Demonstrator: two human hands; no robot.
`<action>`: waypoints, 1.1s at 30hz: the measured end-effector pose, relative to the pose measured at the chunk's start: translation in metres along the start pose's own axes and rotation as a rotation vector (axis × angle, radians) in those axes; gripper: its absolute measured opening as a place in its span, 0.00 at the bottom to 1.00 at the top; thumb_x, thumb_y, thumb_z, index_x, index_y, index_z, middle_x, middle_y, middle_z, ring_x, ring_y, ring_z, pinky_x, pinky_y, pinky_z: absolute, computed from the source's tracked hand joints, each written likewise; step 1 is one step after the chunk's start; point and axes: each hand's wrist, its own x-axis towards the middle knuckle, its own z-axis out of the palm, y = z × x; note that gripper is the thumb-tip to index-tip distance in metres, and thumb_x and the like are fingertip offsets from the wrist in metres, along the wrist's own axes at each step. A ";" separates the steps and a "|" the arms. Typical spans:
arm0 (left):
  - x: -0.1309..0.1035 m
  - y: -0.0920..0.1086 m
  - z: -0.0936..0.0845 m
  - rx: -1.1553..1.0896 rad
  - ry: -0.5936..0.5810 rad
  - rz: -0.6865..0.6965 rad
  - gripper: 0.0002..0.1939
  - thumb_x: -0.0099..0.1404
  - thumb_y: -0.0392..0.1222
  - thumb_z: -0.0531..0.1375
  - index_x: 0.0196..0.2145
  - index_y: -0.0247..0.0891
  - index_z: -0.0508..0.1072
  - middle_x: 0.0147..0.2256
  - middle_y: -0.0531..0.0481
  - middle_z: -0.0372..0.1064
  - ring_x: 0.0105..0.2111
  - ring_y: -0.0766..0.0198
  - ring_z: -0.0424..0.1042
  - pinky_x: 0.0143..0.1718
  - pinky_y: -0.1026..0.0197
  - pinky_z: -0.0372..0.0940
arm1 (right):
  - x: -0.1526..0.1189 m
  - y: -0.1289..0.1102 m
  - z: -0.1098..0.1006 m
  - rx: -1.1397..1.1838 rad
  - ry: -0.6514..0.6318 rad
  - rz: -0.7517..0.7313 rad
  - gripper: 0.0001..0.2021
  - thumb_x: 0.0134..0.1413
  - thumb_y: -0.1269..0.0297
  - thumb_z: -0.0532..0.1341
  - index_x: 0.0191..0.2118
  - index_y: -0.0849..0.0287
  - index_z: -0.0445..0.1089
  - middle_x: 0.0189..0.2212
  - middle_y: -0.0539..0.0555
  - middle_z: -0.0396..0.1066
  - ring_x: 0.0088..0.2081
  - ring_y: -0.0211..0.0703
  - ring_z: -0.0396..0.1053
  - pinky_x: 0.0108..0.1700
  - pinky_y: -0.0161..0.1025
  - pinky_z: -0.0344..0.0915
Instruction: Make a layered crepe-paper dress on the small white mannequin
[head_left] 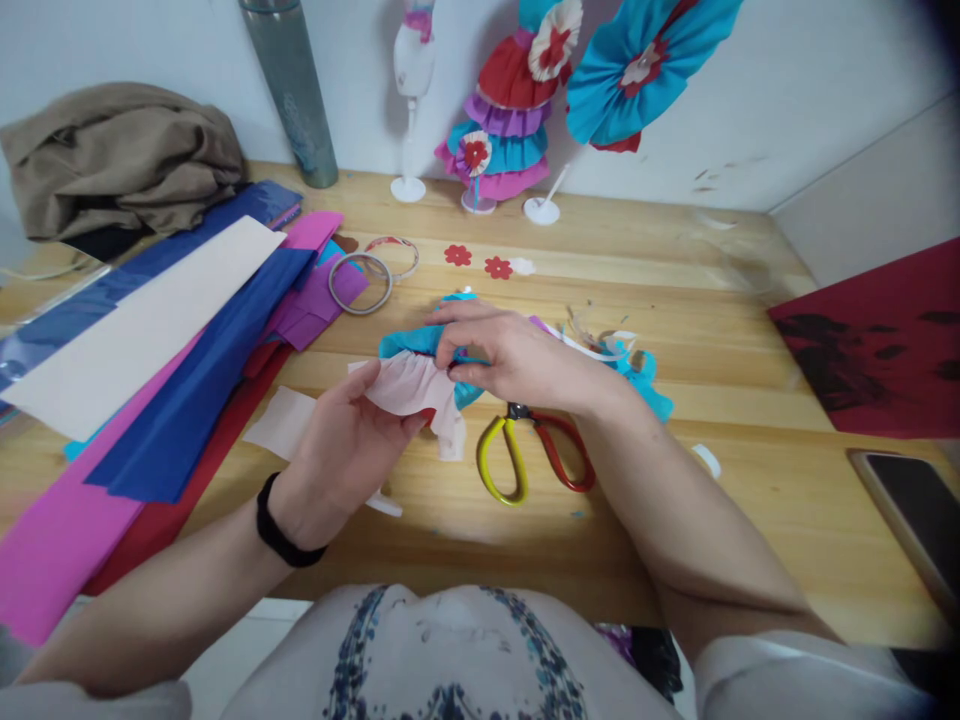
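Observation:
Between my hands is a gathered strip of pale pink crepe paper (409,385), ruffled along its upper edge. Blue crepe paper (401,343) lies behind it, with a bit of red showing below; how these layers join is hidden by my fingers. My left hand (341,450), with a black band at the wrist, grips the pale strip between thumb and fingers from the left. My right hand (499,350) comes over from the right, its fingers closed on the gathered edge. Scissors (517,450) with one yellow and one red handle lie just below my right hand, blades hidden under it.
Coloured paper sheets (202,370) are piled at left, beside tape rolls (360,283). Red paper flowers (458,256) lie farther back. A bottle (296,95), a layered paper dress on a stand (510,130) and blue scraps (649,385) surround the work. A phone (911,520) rests at right.

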 end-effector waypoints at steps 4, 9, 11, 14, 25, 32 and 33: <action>-0.002 0.002 0.006 0.016 0.054 0.004 0.17 0.74 0.37 0.47 0.35 0.34 0.74 0.33 0.44 0.77 0.31 0.60 0.74 0.30 0.60 0.65 | 0.000 -0.001 0.000 -0.031 -0.004 0.011 0.09 0.52 0.78 0.60 0.32 0.54 0.70 0.43 0.56 0.75 0.55 0.53 0.71 0.59 0.52 0.66; -0.003 0.002 0.006 0.016 0.077 -0.003 0.18 0.75 0.38 0.46 0.35 0.35 0.74 0.33 0.45 0.77 0.31 0.60 0.74 0.28 0.60 0.64 | -0.003 -0.006 -0.004 -0.010 0.019 0.009 0.13 0.54 0.78 0.56 0.37 0.52 0.71 0.43 0.55 0.76 0.53 0.52 0.72 0.56 0.50 0.68; -0.002 0.002 0.004 0.000 0.049 -0.004 0.16 0.74 0.38 0.48 0.36 0.36 0.74 0.34 0.46 0.77 0.32 0.59 0.74 0.30 0.60 0.65 | -0.003 -0.008 -0.006 0.004 0.048 0.008 0.12 0.55 0.77 0.55 0.39 0.55 0.72 0.44 0.57 0.77 0.52 0.52 0.73 0.56 0.50 0.68; -0.002 0.001 0.002 0.009 0.047 0.006 0.14 0.74 0.37 0.50 0.36 0.36 0.74 0.35 0.46 0.77 0.33 0.59 0.74 0.31 0.60 0.65 | -0.003 -0.011 -0.007 0.023 0.132 0.038 0.11 0.55 0.76 0.57 0.40 0.58 0.73 0.44 0.59 0.78 0.50 0.53 0.75 0.54 0.50 0.69; -0.004 0.000 0.003 0.034 0.000 -0.007 0.16 0.74 0.37 0.49 0.34 0.37 0.75 0.34 0.48 0.77 0.33 0.61 0.74 0.32 0.60 0.65 | 0.003 -0.017 0.011 -0.027 0.204 0.128 0.28 0.53 0.79 0.55 0.59 0.55 0.71 0.53 0.55 0.77 0.52 0.51 0.75 0.57 0.48 0.70; -0.002 0.000 -0.001 0.000 -0.010 -0.011 0.14 0.73 0.36 0.51 0.35 0.36 0.75 0.35 0.47 0.77 0.34 0.61 0.75 0.32 0.60 0.66 | 0.001 -0.026 0.003 -0.060 0.144 0.150 0.26 0.54 0.79 0.54 0.54 0.51 0.74 0.53 0.54 0.77 0.56 0.56 0.73 0.58 0.52 0.70; -0.002 0.000 -0.001 -0.008 -0.007 -0.010 0.13 0.73 0.36 0.51 0.35 0.36 0.75 0.34 0.47 0.76 0.33 0.61 0.75 0.32 0.60 0.66 | 0.001 -0.027 0.002 -0.075 0.135 0.146 0.25 0.55 0.79 0.55 0.54 0.50 0.74 0.52 0.54 0.77 0.56 0.57 0.73 0.58 0.52 0.70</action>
